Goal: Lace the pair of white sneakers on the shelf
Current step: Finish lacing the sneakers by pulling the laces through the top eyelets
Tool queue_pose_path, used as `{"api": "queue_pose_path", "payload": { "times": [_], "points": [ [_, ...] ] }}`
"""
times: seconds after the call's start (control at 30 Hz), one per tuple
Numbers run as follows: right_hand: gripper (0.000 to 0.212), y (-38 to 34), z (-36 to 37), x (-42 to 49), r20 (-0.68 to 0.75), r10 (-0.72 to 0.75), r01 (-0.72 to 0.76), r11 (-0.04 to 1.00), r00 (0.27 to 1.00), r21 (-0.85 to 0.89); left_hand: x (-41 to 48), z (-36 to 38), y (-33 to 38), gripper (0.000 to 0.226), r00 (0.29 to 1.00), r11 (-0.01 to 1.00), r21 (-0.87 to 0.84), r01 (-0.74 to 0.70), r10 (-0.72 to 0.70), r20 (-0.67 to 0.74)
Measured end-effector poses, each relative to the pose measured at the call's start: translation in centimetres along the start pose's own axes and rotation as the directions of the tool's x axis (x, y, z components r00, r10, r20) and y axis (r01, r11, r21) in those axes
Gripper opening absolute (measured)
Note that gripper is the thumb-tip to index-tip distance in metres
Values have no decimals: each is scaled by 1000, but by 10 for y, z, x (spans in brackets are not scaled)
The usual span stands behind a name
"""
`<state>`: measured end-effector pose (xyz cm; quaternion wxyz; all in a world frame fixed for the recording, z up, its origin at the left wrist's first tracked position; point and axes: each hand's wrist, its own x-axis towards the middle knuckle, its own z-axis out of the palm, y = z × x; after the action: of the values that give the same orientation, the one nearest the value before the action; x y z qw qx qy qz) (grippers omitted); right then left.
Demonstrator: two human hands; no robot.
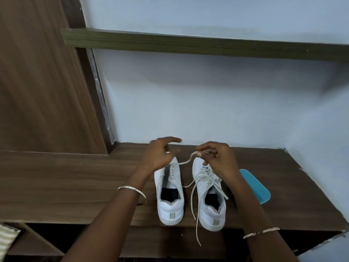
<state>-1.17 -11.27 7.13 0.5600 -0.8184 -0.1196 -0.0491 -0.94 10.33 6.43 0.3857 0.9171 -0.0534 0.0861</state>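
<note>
laced sneaker (212, 216) trails its lace (191, 201); other sneaker (171, 207) seems barely laced.

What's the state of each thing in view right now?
left sneaker: upright on shelf, looks mostly unlaced.
right sneaker: upright, laced, untied, ends hang past the shelf edge.
lace: stretched from left sneaker's toe end to right hand.
right hand: pinches the lace.
left hand: over left sneaker's toe, grip unclear.
blue object: flat on shelf.
</note>
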Motion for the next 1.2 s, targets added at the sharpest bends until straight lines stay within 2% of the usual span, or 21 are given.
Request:
{"api": "queue_pose_path", "payload": {
  "times": [0.07, 0.1, 0.27, 0.43, 0.6, 0.83, 0.93, 0.97, 1.03, 1.07, 1.2],
  "points": [
    [8, -11, 11, 1, 39, -9, 7, 998, 999, 67, 2, 5, 16, 13, 966, 988, 29, -149, 139, 219],
    [9, -15, 14, 1, 53, -9, 4, 996, 999, 90, 3, 6, 19, 11, 952, 982, 40, -184, 168, 257],
    [9, -17, 11, 4, 16, 46, -47, 996, 999, 75, 0, -2, 12, 30, 953, 988, -41, -148, 153, 262],
    [3, 4, -7, -1, -78, 112, -108, 993, 991, 56, -1, -8, -20, 44, 998, 999, -38, 13, -10, 66],
    [6, 16, -25, -6, -159, 151, -145, 988, 976, 46, -3, -17, -52, 44, 972, 977, -2, 215, -214, -94],
    [9, 22, -14, -3, -132, 156, -151, 987, 979, 46, -8, -7, -71, 39, 927, 938, 9, 345, -339, -160],
    [10, 24, -9, -2, -124, 146, -140, 989, 981, 52, -10, -7, -67, 16, 931, 934, 85, 347, -333, -148],
    [10, 25, -7, -2, -121, 140, -135, 989, 983, 52, -11, -7, -62, 15, 935, 935, 102, 339, -323, -146],
    [11, 25, -2, -2, -107, 131, -126, 991, 986, 53, -13, -6, -48, 46, 959, 957, 117, 264, -248, -133],
    [12, 24, 1, -1, -97, 122, -118, 992, 988, 50, -13, -4, -40, 50, 976, 972, 132, 192, -176, -128],
    [12, 14, 16, -2, -33, 63, -61, 996, 997, 58, -14, 16, -11, 24, 991, 985, 119, -128, 130, -10]
  ]
}}
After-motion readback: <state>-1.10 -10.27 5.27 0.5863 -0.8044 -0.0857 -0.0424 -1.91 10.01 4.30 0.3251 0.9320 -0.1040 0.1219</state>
